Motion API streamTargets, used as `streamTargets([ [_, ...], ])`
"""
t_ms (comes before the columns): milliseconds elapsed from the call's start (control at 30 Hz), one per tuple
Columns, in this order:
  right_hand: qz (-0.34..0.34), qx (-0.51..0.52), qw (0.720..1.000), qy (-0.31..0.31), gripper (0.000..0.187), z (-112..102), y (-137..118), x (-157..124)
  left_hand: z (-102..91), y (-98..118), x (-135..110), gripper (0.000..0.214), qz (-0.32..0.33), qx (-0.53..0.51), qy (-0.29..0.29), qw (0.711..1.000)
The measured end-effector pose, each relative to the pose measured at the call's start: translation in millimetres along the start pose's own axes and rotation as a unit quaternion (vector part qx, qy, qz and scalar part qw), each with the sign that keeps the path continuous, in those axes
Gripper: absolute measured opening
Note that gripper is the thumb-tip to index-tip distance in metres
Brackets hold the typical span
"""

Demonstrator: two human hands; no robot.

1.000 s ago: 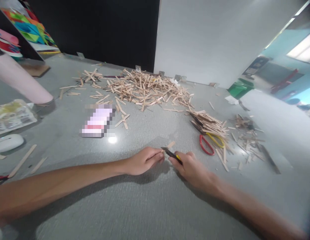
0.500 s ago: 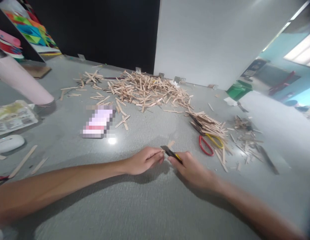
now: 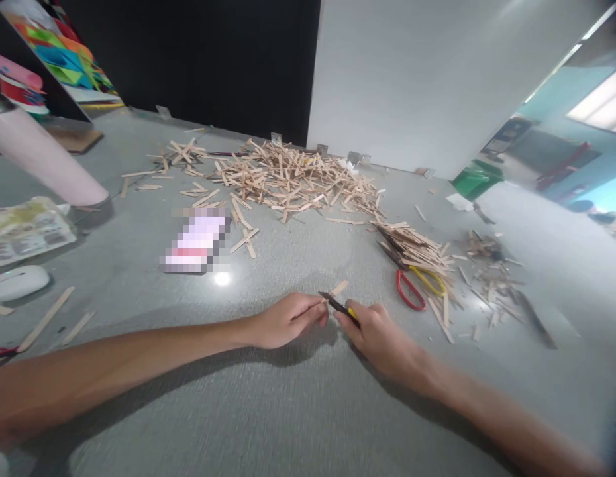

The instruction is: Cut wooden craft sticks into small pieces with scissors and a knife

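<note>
My left hand [image 3: 294,320] pinches a flat wooden stick [image 3: 340,288]; its far end sticks out past the fingertips, the rest is hidden in them. My right hand [image 3: 375,331] is wrapped round a black and yellow utility knife [image 3: 345,309]. The knife's dark blade lies across the stick, close beside my left fingertips. Both hands are low over the grey table [image 3: 268,411]. To the right, scissors [image 3: 411,291] with one red and one yellow handle lie partly under a bundle of wooden sticks [image 3: 417,245].
A large heap of wooden sticks [image 3: 298,175] lies at the back. On the left are a blurred-out phone [image 3: 196,244], a pink bottle [image 3: 50,159], a white mouse [image 3: 18,283] and a plastic packet [image 3: 30,232]. Shavings [image 3: 497,285] and a loose blade [image 3: 535,318] are at the right.
The knife has tilted a little, its blade now turned more edge-on over the stick. My right hand has shifted slightly; my left hand stays almost in place.
</note>
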State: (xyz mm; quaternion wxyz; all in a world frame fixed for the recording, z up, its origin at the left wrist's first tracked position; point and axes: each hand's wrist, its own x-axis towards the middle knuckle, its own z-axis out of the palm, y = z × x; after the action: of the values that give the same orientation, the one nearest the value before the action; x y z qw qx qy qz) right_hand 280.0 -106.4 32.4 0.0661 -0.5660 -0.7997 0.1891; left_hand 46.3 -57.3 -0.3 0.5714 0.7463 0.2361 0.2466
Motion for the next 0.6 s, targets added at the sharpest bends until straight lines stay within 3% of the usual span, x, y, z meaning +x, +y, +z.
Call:
streamTargets([
  [167, -0.086, -0.111, 0.990, 0.019, 0.030, 2.8, 0.8, -3.6, -0.1, -2.5, 0.0, 0.049, -0.008, -0.001, -0.008, 1.000],
  [367, -0.117, -0.156, 0.980, 0.032, 0.027, 4.7, 3.8, -2.5, 0.7, -4.4, -1.1, 0.049, -0.011, 0.008, -0.009, 1.000],
  [500, -0.045, 0.008, 0.994, 0.104, 0.031, -3.7, 2.4, -1.9, 1.6, -3.0, -1.3, 0.045, -0.003, 0.043, 0.013, 0.999],
  [600, 0.023, 0.173, 0.978, 0.113, 0.040, -12.9, -0.4, -1.8, 3.8, -1.5, -2.6, 0.042, 0.011, 0.095, 0.055, 0.994],
])
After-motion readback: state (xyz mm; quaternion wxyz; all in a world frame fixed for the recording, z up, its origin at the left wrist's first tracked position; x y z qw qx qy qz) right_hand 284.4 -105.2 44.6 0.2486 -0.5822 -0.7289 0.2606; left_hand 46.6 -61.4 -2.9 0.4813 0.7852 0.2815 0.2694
